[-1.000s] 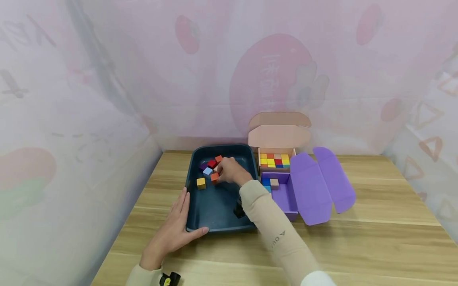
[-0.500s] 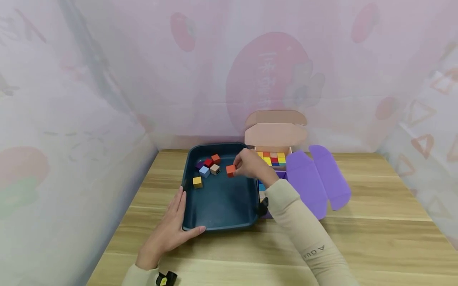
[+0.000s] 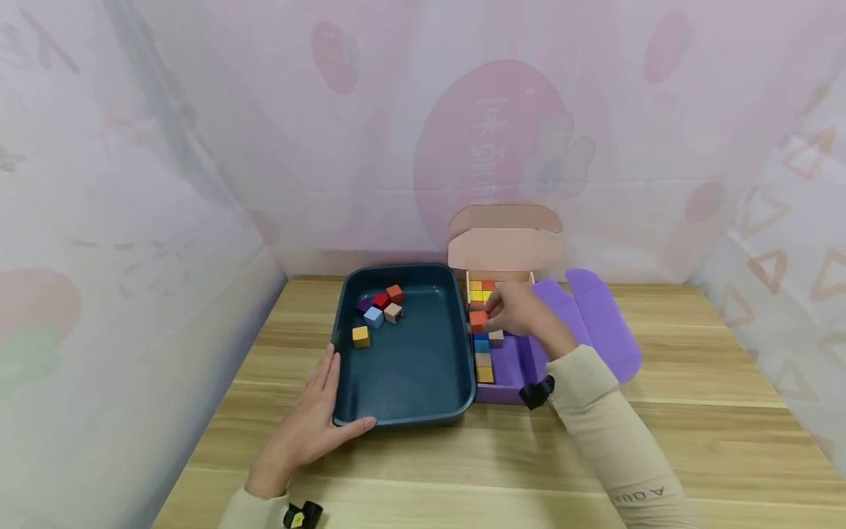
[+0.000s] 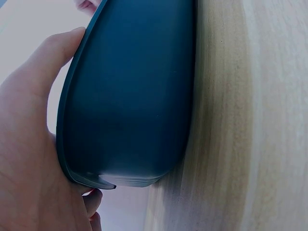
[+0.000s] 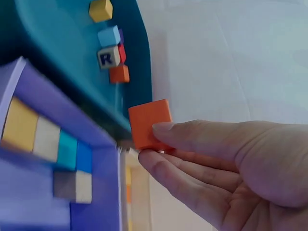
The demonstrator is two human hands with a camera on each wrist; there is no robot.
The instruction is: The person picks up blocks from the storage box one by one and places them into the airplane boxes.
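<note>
Orange wooden cube [image 3: 478, 320], mid-frame over the purple cardboard box [image 3: 522, 364], sits pinched only at my right hand's [image 3: 522, 312] fingertips [image 5: 161, 129]; I judge it could slip, or snag the box wall.

Person: two long beige sleeves [image 3: 615, 433], right one printed with dark lettering, small black wrist devices [image 3: 537, 391] at both cuffs.

Pink box's [image 3: 502, 283] cubes partly behind the right hand [image 3: 522, 312]
</note>
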